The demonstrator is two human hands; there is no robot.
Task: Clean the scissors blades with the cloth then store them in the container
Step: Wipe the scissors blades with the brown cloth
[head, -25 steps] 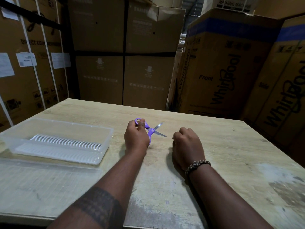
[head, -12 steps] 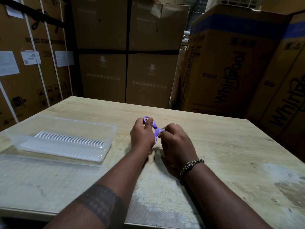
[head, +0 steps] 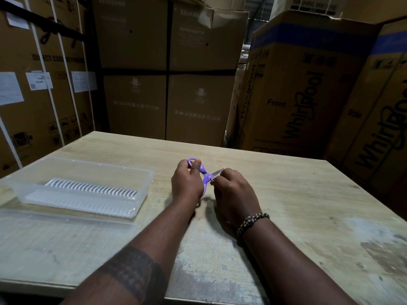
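Note:
Small purple-handled scissors (head: 204, 174) are held above the middle of the wooden table (head: 297, 194). My left hand (head: 186, 182) grips the handles, thumb through the upper loop. My right hand (head: 234, 191) pinches the blades near the pivot with a small pale scrap of cloth (head: 213, 178) between its fingertips; only the blade tip (head: 220, 171) shows beyond them. The clear plastic container (head: 141, 195) with a white ribbed insert sits open on the table to the left of my hands.
The container's clear lid (head: 55, 236) lies flat in front of it near the table's left front edge. Tall cardboard appliance boxes (head: 293, 84) stand close behind and around the table. The table top is worn and stained at the right front.
My right hand has moved from resting on the table beside the scissors to pinching the blades, which were open and are now mostly covered. The left hand lifted the scissors slightly.

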